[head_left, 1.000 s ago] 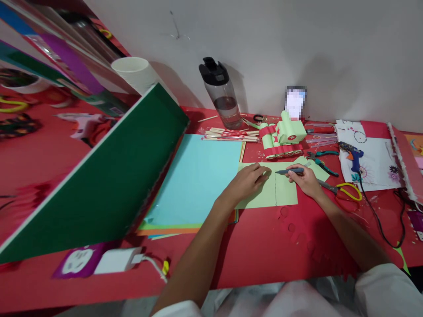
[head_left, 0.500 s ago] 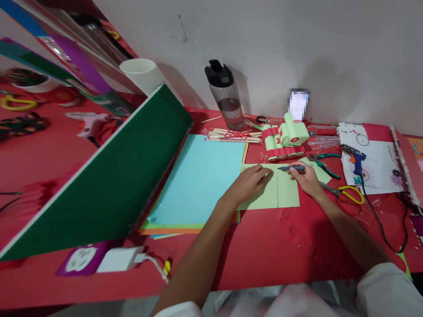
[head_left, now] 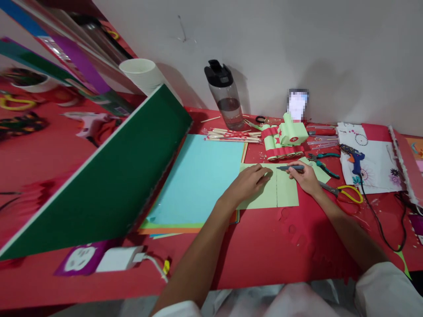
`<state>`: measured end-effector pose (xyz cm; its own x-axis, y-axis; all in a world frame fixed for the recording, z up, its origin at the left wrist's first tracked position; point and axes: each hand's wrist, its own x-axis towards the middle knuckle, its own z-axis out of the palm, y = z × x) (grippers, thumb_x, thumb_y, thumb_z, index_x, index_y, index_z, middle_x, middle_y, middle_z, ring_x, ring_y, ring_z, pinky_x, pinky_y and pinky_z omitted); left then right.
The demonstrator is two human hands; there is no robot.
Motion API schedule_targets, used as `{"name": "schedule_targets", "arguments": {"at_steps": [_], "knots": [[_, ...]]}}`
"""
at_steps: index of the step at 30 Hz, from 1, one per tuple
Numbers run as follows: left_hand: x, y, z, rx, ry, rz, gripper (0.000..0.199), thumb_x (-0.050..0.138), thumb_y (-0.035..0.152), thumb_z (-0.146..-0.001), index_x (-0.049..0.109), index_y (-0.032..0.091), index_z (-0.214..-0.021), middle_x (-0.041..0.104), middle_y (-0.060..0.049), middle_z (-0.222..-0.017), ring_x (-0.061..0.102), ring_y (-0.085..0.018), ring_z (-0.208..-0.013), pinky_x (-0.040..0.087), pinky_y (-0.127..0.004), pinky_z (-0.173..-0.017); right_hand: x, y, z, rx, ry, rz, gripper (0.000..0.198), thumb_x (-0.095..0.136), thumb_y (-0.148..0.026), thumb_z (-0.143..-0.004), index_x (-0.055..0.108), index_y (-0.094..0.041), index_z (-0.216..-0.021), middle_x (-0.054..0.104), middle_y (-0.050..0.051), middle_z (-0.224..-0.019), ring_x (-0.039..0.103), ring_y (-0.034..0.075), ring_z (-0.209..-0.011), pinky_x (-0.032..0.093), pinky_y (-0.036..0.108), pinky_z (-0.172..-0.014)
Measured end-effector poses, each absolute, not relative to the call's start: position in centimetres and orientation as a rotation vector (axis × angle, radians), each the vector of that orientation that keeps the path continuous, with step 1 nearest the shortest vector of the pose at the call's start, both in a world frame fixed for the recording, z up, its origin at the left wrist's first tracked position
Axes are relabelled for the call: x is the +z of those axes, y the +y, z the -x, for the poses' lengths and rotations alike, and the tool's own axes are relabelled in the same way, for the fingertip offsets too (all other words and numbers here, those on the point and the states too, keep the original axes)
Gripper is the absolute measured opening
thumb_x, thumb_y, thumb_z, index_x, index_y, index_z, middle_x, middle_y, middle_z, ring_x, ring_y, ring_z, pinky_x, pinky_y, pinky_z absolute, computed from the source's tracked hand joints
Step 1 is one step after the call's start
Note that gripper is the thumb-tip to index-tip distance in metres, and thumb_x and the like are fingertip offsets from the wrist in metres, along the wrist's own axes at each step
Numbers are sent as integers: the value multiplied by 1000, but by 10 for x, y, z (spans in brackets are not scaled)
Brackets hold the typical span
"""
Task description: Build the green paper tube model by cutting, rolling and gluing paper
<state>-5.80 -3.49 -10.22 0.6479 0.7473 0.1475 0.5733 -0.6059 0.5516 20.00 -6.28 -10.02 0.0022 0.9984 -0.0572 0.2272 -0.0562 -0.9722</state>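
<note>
My left hand [head_left: 251, 179] lies on a sheet of pale green paper [head_left: 288, 193], its fingers stretched out and pressing the sheet's left part. In my right hand [head_left: 306, 179] is a dark grey-blue pen [head_left: 292, 167], its tip pointing left at the top of a dark line that runs down the sheet. Whether the tip touches the paper I cannot tell. Just right of that hand lie scissors [head_left: 349, 193] with yellow and red handles, partly beneath the wrist. Another green paper piece [head_left: 319, 175] shows behind the hand.
Stacked coloured sheets [head_left: 198, 180] lie to the left, beside a leaning green board [head_left: 109, 176]. Behind are a water bottle [head_left: 228, 99], wooden sticks [head_left: 231, 135], a green-and-red paper model [head_left: 291, 134] and a phone [head_left: 297, 105]. Pliers [head_left: 327, 165] and a blue glue gun [head_left: 356, 160] lie right.
</note>
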Motion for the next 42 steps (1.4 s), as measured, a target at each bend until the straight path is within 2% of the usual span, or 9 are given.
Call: {"name": "schedule_targets", "arguments": {"at_steps": [4,8,18,26,32,39,42], "knots": [[-101,-35,58,495,1045,-2404,32,42,33,-108,67,19,-123,67,-11,-102,63,-25,-91,48,-37,-78,-100,-63,-200,1154,-1333,1407,39,74,-55,-87,73,-20,-102,79,8,-89,76,20,-77,66,36,-77],[-100,-36,58,489,1048,-2406,30,44,32,-108,66,19,-123,67,-10,-103,63,-25,-92,47,-37,-79,-98,-62,-199,1119,-1342,1417,41,75,-56,-86,73,-21,-108,80,7,-94,74,18,-71,65,35,-75],[-99,-36,58,489,1044,-2405,30,44,31,-108,66,19,-124,66,-10,-104,63,-25,-92,48,-38,-79,-100,-61,-201,1100,-1388,1440,41,74,-53,-90,74,-22,-116,81,9,-103,76,18,-72,64,33,-74],[-100,-36,58,484,1040,-2400,31,43,33,-109,67,19,-123,66,-10,-104,62,-24,-91,47,-36,-79,-98,-60,-197,1093,-1345,1395,39,74,-56,-87,73,-20,-103,79,7,-92,74,17,-71,66,33,-73],[-101,-35,58,502,1031,-2396,31,43,32,-108,67,19,-123,67,-10,-103,63,-25,-91,48,-37,-79,-100,-59,-198,1078,-1364,1429,41,75,-55,-87,73,-22,-110,80,8,-98,74,17,-68,66,34,-73],[-101,-35,58,495,1035,-2403,29,43,31,-108,66,20,-122,66,-10,-101,62,-24,-90,47,-36,-78,-101,-59,-198,1103,-1324,1412,36,74,-52,-87,72,-20,-102,79,7,-90,73,17,-68,66,33,-72],[-102,-35,58,486,1034,-2406,28,44,31,-108,65,20,-122,66,-10,-102,62,-25,-91,47,-36,-78,-99,-59,-198,1082,-1331,1418,36,74,-52,-87,72,-21,-105,79,7,-94,73,16,-68,66,33,-72]]}}
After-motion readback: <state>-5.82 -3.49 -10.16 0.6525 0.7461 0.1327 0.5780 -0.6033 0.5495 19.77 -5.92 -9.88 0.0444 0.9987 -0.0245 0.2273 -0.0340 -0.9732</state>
